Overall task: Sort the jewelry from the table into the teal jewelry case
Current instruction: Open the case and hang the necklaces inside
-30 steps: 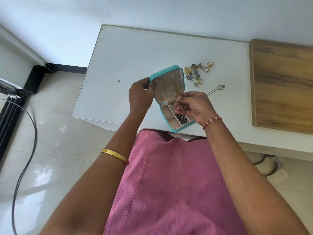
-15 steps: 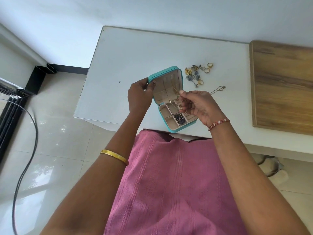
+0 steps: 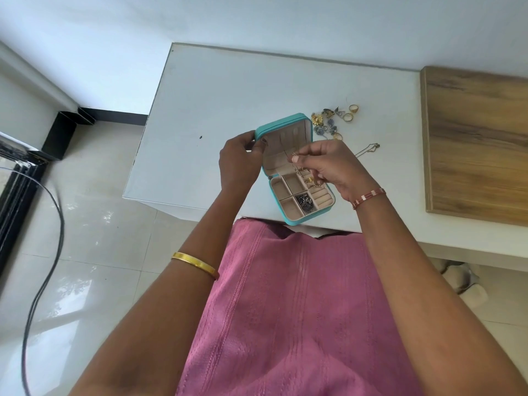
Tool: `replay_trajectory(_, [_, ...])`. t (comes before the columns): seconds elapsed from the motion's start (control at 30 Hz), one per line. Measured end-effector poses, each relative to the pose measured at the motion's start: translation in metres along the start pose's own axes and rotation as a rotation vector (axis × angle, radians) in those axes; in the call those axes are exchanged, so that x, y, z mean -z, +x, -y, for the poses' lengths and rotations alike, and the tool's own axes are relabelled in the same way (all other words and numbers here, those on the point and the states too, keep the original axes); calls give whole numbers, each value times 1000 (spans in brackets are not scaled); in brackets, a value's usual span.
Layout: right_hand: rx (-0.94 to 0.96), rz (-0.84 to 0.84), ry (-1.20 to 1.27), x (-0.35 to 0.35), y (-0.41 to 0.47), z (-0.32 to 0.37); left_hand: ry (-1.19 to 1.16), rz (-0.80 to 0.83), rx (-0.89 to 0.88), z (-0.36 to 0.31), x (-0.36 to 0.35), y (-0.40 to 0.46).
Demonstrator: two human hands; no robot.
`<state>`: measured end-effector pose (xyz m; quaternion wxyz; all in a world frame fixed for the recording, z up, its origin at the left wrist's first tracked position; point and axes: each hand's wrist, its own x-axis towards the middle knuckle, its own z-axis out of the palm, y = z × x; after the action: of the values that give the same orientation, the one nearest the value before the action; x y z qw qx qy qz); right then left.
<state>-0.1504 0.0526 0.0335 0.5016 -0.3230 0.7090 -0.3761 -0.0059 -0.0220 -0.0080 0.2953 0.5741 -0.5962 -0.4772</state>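
Two hands [image 3: 240, 161] at open teal jewelry case [image 3: 288, 167], beige compartments inside.

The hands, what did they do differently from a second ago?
The right hand lifted slightly from low over the compartments up in front of the open lid, pinching a thin gold chain. The left hand kept holding the lid of the teal jewelry case. The loose jewelry pile and the necklace on the table stayed put.
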Motion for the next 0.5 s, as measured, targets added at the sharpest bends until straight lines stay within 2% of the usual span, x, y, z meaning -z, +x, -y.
replay_trajectory(0.23, [274,-47,-581,-8,12,15,2,30,10,0,-6,-1])
replay_trajectory(0.33, [291,-77,-683,-7,12,17,-5,32,17,0,-6,-1])
replay_trajectory(0.4, [226,-54,-585,-4,10,16,-11,32,23,0,-6,-1])
replay_trajectory(0.5, [14,53,-190,2,5,15,-11,34,19,-1,-6,-1])
